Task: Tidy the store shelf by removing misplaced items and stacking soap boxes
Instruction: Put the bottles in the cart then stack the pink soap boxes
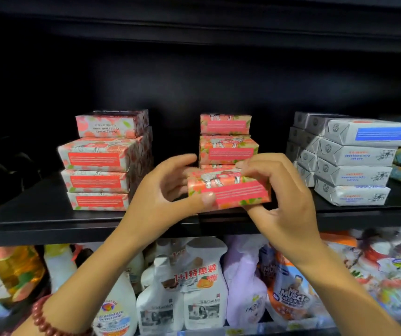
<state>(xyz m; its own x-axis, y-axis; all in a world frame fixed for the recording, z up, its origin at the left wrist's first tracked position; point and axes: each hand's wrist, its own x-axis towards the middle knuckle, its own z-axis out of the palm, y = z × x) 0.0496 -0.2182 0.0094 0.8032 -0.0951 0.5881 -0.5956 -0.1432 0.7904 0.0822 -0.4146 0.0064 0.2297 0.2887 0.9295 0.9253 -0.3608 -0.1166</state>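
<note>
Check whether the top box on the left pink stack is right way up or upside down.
Upside down: lettering on the top box reads inverted.

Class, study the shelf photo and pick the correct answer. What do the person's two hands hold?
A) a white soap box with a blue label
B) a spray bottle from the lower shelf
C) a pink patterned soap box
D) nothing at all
C: the left hand and right hand both grip the pink patterned soap box, just in front of the middle stack.
</note>
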